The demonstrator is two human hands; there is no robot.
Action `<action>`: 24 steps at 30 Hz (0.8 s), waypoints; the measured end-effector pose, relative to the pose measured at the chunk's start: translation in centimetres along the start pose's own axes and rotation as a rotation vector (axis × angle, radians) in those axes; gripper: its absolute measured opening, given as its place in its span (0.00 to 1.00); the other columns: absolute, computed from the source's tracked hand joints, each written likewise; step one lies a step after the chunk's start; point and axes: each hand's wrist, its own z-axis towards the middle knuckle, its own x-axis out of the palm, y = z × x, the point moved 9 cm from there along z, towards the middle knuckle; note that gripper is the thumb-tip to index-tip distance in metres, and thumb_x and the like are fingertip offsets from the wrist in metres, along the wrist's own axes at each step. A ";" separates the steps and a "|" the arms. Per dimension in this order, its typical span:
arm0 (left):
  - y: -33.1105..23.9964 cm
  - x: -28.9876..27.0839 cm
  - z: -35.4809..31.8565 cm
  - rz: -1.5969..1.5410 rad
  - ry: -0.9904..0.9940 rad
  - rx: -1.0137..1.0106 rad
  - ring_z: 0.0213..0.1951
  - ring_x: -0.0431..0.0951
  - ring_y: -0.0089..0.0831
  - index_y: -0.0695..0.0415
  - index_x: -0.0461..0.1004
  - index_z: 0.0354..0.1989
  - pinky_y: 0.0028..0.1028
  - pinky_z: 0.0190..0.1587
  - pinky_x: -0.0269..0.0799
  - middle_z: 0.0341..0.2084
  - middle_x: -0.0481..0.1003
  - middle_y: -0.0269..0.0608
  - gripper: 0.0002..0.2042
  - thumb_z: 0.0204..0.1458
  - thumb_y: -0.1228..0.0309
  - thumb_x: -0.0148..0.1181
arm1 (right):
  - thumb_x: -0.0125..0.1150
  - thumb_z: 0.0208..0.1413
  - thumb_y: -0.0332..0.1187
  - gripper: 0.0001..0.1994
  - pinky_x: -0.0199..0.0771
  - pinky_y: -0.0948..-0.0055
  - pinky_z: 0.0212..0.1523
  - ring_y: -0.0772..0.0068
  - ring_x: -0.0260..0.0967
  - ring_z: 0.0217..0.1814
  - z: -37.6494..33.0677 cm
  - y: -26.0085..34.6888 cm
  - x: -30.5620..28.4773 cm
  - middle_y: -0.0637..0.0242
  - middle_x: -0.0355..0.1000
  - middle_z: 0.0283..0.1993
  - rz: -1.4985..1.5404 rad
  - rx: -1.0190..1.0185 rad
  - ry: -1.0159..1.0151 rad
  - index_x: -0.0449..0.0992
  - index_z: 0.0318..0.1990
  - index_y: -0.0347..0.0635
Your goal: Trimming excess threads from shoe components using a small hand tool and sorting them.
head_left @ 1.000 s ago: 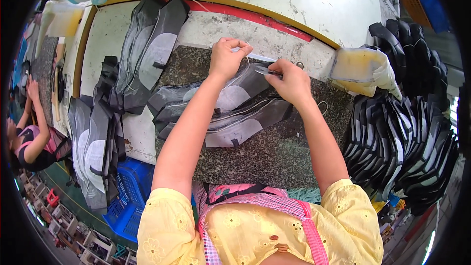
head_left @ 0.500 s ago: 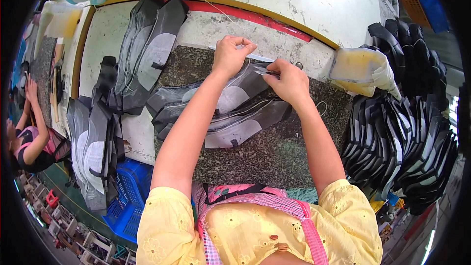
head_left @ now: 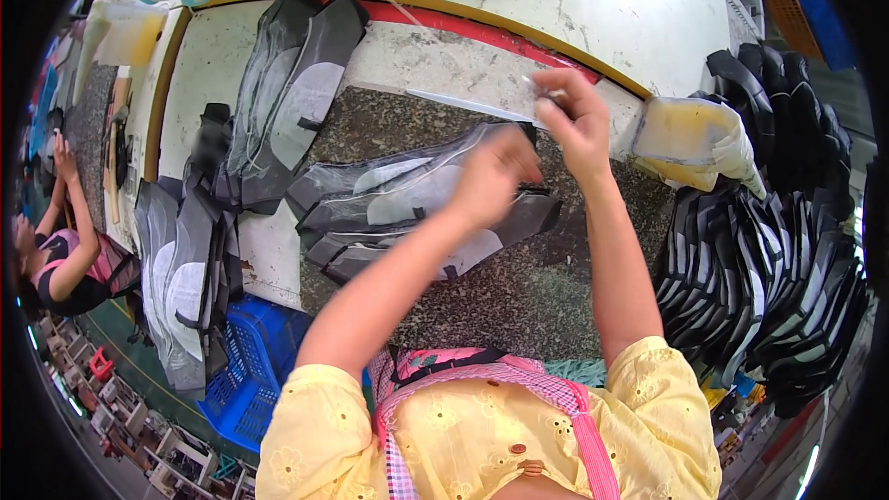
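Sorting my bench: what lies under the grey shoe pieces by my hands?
The grey shoe upper pieces lie stacked on a dark speckled mat. The left hand covers their top end; whatever is beneath the stack is hidden.

A shoe-making workshop, with stacks of cut black upper pieces (head_left: 778, 268) on a worn workbench (head_left: 639, 18) and another worker (head_left: 65, 250) nearby.

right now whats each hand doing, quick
Left hand: closed, pressing on the dark shoe pieces.
Right hand: pinched shut on a thin white strip.
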 end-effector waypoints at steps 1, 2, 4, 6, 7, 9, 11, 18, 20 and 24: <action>0.6 2.4 -2.1 0.105 0.162 -0.016 0.27 0.72 0.23 0.58 0.71 0.24 0.25 0.34 0.69 0.22 0.75 0.33 0.07 0.50 0.76 0.47 | 0.63 0.40 0.33 0.13 0.67 0.77 0.31 0.78 0.68 0.30 -0.3 4.6 2.2 0.75 0.73 0.31 0.106 -0.199 0.173 0.74 0.36 0.43; -1.2 5.0 -4.8 0.194 0.339 -0.047 0.28 0.74 0.27 0.59 0.70 0.25 0.29 0.35 0.70 0.22 0.74 0.35 0.05 0.50 0.76 0.47 | 0.66 0.33 0.34 0.21 0.61 0.81 0.28 0.82 0.65 0.31 -1.1 6.4 4.9 0.74 0.72 0.35 0.176 -0.183 0.467 0.74 0.41 0.42; -2.8 9.9 -10.3 0.085 0.702 -0.042 0.27 0.75 0.33 0.59 0.67 0.26 0.32 0.34 0.69 0.19 0.72 0.40 0.05 0.50 0.72 0.52 | 0.66 0.33 0.32 0.17 0.63 0.79 0.28 0.78 0.66 0.28 -3.5 8.4 7.2 0.69 0.72 0.31 -0.052 -0.396 0.783 0.75 0.37 0.43; -4.2 12.0 -15.3 0.075 1.001 0.014 0.23 0.70 0.35 0.60 0.66 0.25 0.31 0.32 0.67 0.17 0.69 0.43 0.06 0.50 0.71 0.52 | 0.65 0.34 0.30 0.13 0.65 0.77 0.29 0.73 0.67 0.26 -4.7 6.5 6.7 0.64 0.71 0.27 -0.378 -0.398 0.898 0.74 0.32 0.42; -5.0 11.4 -15.7 0.037 1.008 -0.012 0.23 0.70 0.32 0.60 0.66 0.26 0.31 0.32 0.67 0.18 0.69 0.42 0.07 0.51 0.71 0.52 | 0.65 0.37 0.32 0.10 0.66 0.76 0.28 0.72 0.68 0.25 -4.1 4.2 5.1 0.66 0.71 0.25 -0.420 -0.266 0.844 0.73 0.30 0.42; -5.5 8.6 -15.2 -0.049 0.956 -0.115 0.25 0.71 0.28 0.60 0.67 0.26 0.29 0.31 0.67 0.20 0.71 0.39 0.07 0.52 0.71 0.52 | 0.64 0.40 0.33 0.09 0.67 0.75 0.27 0.71 0.68 0.24 -4.3 -0.6 2.3 0.68 0.70 0.23 -0.468 -0.119 0.781 0.72 0.27 0.42; -5.1 3.5 -13.1 -0.214 0.719 -0.205 0.28 0.72 0.23 0.59 0.69 0.26 0.26 0.32 0.67 0.24 0.73 0.36 0.07 0.52 0.69 0.52 | 0.61 0.45 0.31 0.07 0.64 0.77 0.26 0.79 0.65 0.23 -3.1 -5.1 -0.9 0.71 0.68 0.21 -0.019 0.151 0.487 0.69 0.26 0.39; -5.8 -10.2 -12.7 -0.172 0.136 -0.084 0.34 0.73 0.26 0.57 0.68 0.27 0.25 0.38 0.67 0.32 0.75 0.40 0.08 0.55 0.67 0.48 | 0.55 0.50 0.24 0.06 0.61 0.82 0.27 0.85 0.63 0.25 -2.2 -2.9 1.4 0.73 0.65 0.20 0.216 0.134 -0.008 0.71 0.36 0.38; -7.7 -11.6 -12.4 -0.513 0.012 0.104 0.35 0.74 0.27 0.56 0.66 0.27 0.24 0.37 0.66 0.34 0.76 0.43 0.09 0.56 0.66 0.48 | 0.57 0.48 0.24 0.12 0.64 0.80 0.27 0.83 0.65 0.26 -2.4 -1.8 1.7 0.70 0.67 0.22 0.275 0.069 -0.135 0.71 0.43 0.41; -4.2 -14.9 -11.5 -0.043 -0.302 0.107 0.35 0.73 0.23 0.57 0.66 0.27 0.21 0.37 0.65 0.34 0.76 0.41 0.10 0.58 0.66 0.47 | 0.63 0.43 0.29 0.15 0.71 0.73 0.35 0.65 0.73 0.34 -4.6 0.4 7.0 0.63 0.72 0.31 -0.362 -0.216 0.147 0.71 0.41 0.48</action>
